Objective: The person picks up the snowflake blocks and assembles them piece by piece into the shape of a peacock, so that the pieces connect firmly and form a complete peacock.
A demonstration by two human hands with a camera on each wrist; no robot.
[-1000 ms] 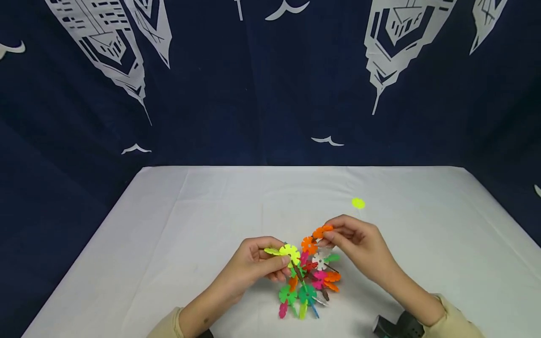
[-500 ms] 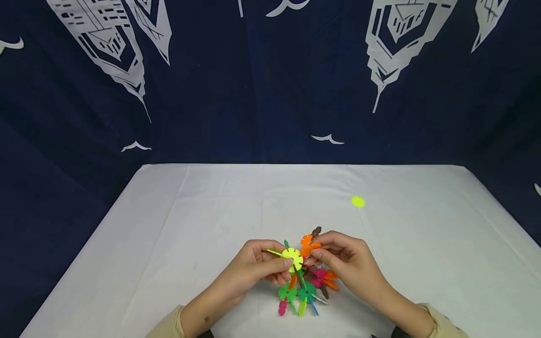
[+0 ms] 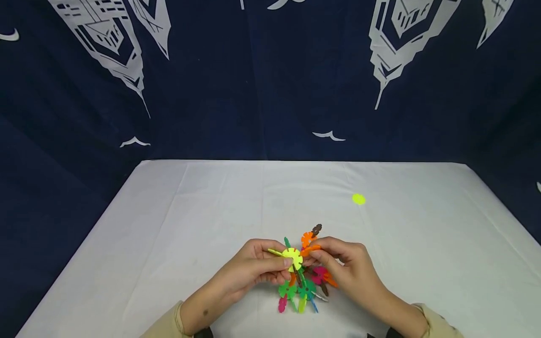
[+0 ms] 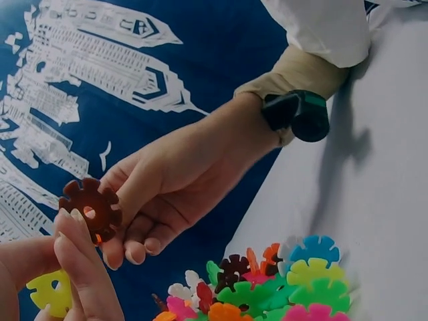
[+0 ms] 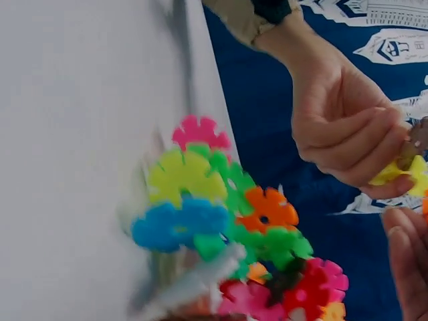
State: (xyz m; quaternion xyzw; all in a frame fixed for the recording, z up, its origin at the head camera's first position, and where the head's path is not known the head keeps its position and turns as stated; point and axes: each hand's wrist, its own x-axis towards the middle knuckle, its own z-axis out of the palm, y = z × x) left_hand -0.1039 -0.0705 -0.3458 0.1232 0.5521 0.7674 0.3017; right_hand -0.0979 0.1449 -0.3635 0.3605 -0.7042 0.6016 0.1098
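Observation:
In the head view my left hand [image 3: 264, 263] pinches a yellow snowflake disc [image 3: 292, 258] between thumb and fingers. Close beside it, my right hand [image 3: 352, 265] pinches an orange snowflake disc [image 3: 310, 250]. Both discs appear to belong to a cluster of interlocked plastic discs. Above the orange ones a brown disc [image 3: 317, 228] sticks up. Green discs [image 3: 288, 289] and a pink disc [image 3: 319, 274] hang below the hands. The left wrist view shows a brown disc [image 4: 91, 210] at the fingertips. My right fingers hide part of the cluster.
A single yellow disc [image 3: 359, 199] lies apart on the white tablecloth [image 3: 211, 197], beyond the hands. Behind the table hangs a dark blue cloth [image 3: 262, 94] with white building prints. A black wrist device [image 4: 304, 115] is strapped at the right sleeve.
My right hand has come down and left, closer to the left hand, and its grip is lower among the orange discs. The brown disc now shows above them. My left hand stays nearly still.

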